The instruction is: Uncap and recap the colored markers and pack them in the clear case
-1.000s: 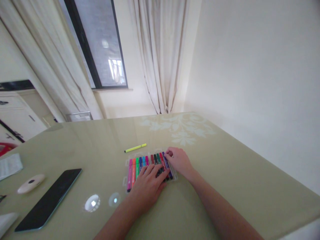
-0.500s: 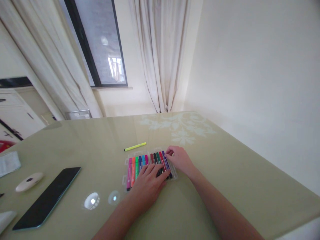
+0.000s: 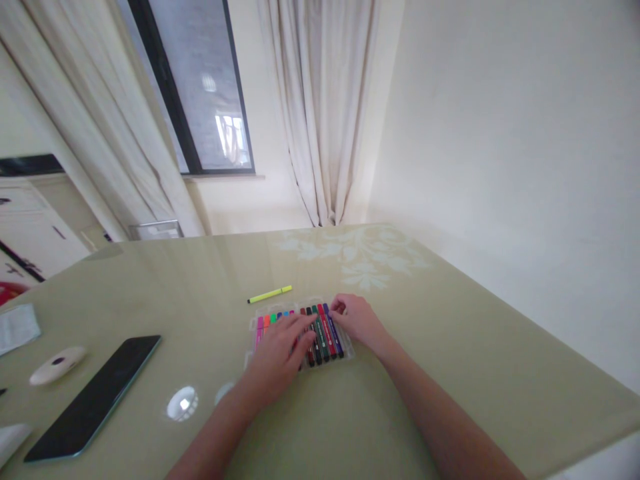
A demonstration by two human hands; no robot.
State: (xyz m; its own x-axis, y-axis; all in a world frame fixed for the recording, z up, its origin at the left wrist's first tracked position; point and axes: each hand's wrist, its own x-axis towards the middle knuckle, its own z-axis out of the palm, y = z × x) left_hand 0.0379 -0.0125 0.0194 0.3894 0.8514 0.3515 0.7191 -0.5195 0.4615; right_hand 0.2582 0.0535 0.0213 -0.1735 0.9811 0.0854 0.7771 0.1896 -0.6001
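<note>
A clear plastic case lies open on the table, with several felt-tip markers side by side in its two halves. My left hand rests over the case's left half and middle, fingers stretched out, hiding parts of the pink, orange and bright green markers. Its fingertips reach toward the dark green marker. At the case's upper right corner, my right hand has its fingers curled together beside the top of the blue-purple marker; what they grip is hidden. A yellow marker lies apart, behind the case.
On the left of the table are a black tablet, a white oval object with a dark spot and a folded white cloth. A wall borders the right side; curtains hang beyond the far edge.
My left hand has shifted left and slightly upward, uncovering the right-hand markers and covering more of the left ones. My right hand stays almost in place.
</note>
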